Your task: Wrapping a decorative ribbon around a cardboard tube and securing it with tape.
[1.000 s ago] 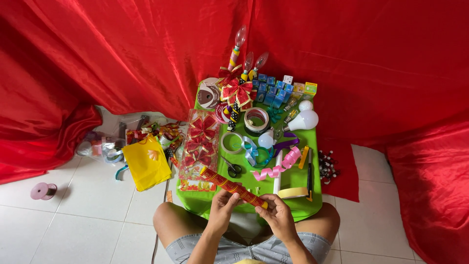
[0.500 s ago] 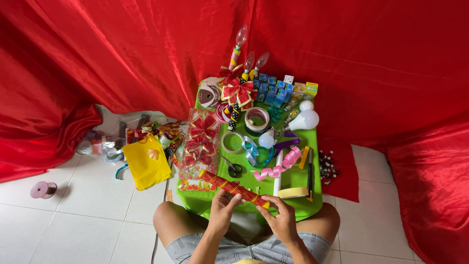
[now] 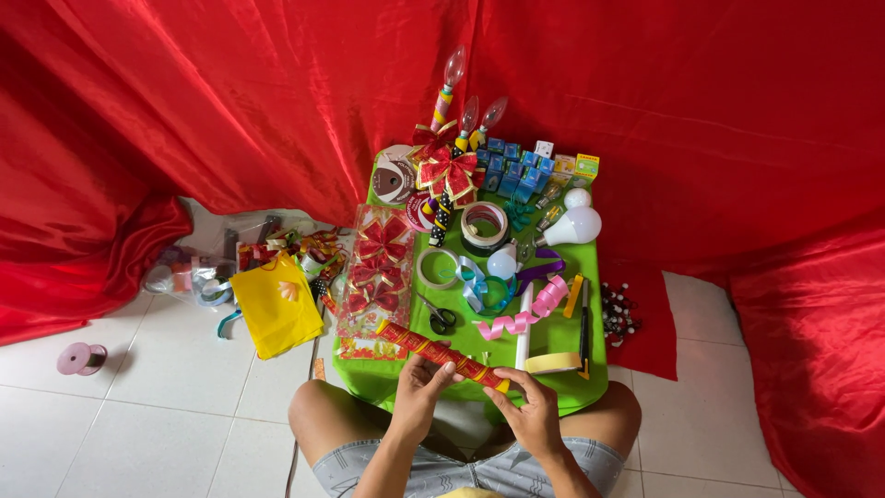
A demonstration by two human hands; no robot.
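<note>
I hold a long red and gold patterned stick (image 3: pixel 441 353) across the near edge of a small green table (image 3: pixel 590 387). My left hand (image 3: pixel 420 391) grips the stick near its middle. My right hand (image 3: pixel 529 409) pinches its right end. The stick slants from upper left down to lower right. My bare knees frame the table's front.
The table carries red ribbon bows (image 3: pixel 446 170), tape rolls (image 3: pixel 483 224), black-handled scissors (image 3: pixel 441 317), white bulbs (image 3: pixel 572 226), small blue boxes (image 3: pixel 514 171), curled ribbons (image 3: pixel 516 318) and a packet of red bows (image 3: pixel 376 277). A yellow bag (image 3: pixel 275 306) and a pink spool (image 3: pixel 77 358) lie on the white tiles. Red cloth hangs behind.
</note>
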